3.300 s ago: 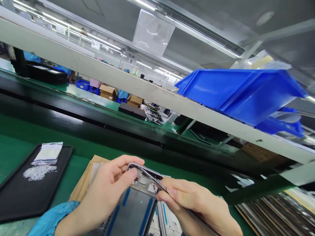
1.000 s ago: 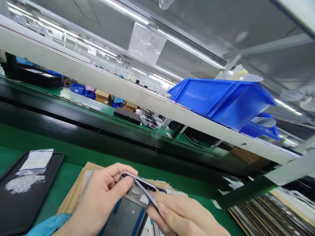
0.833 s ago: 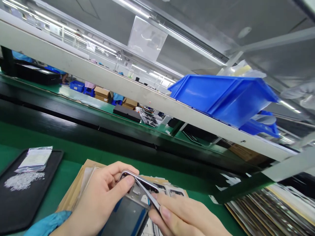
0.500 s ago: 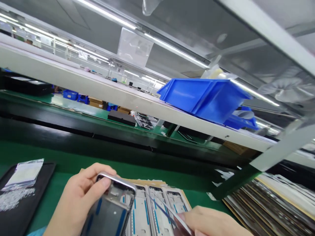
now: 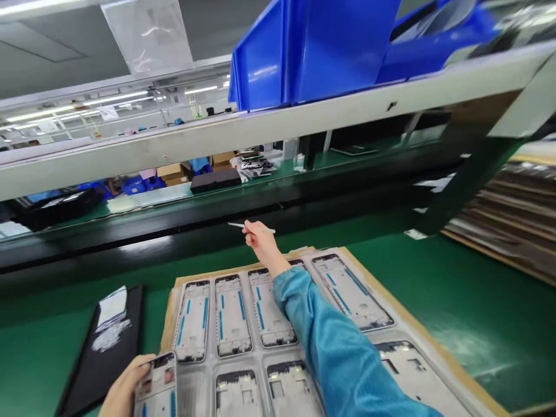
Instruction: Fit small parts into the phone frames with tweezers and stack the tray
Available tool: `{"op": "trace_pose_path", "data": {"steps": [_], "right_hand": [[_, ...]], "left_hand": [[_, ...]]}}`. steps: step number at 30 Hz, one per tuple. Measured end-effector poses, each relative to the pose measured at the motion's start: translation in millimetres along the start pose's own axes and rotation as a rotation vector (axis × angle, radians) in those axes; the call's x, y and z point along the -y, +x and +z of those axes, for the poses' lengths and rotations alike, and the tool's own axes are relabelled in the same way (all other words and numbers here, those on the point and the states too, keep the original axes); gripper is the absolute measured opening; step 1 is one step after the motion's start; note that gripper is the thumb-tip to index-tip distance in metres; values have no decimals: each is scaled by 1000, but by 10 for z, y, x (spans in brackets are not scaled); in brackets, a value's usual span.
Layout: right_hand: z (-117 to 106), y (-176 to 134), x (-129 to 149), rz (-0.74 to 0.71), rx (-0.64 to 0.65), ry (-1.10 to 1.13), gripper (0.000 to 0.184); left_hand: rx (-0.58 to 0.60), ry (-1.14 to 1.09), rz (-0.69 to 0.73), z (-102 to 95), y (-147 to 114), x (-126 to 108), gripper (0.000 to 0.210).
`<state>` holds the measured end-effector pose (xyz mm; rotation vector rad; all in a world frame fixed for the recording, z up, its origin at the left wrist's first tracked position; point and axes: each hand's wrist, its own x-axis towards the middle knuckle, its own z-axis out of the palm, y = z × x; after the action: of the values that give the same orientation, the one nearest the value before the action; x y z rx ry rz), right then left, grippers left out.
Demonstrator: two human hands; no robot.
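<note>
I've swung the right grip [image 5: 259, 234], closed on the tweezers [image 5: 237, 225], off the phone frame [image 5: 157, 387] and out toward the far edge of the plastic tray [image 5: 191, 382]; left grip [image 5: 125, 387] still holds that frame, at the tray's near-left side. Tweezer work there looks paused or done; can't tell which.

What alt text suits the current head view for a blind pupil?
A raised right hand holds a thin tool near a plastic tray of phone frames; the left hand grips another frame. A black tray lies left.
</note>
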<state>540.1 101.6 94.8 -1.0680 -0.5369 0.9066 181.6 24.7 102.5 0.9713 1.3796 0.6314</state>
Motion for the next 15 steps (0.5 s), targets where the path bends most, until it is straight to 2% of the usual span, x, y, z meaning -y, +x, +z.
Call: {"op": "trace_pose_path", "data": {"steps": [3,7,11,15], "right_hand": [[-233,68,-351,140,-72,-11,18],[-437,131,-498,224,-78,-63,16],[-502,166,-569,250,-73,-92,16],[-518,181,-637,259,-58,-99,15]], "left_hand": [[31,-9,-44,11,-94,124,34],[-55,-9,-4,114,-154,170,33],[-80,207,128,205,-155,209,36],[-104,371,333,262,-313,361,30]]}}
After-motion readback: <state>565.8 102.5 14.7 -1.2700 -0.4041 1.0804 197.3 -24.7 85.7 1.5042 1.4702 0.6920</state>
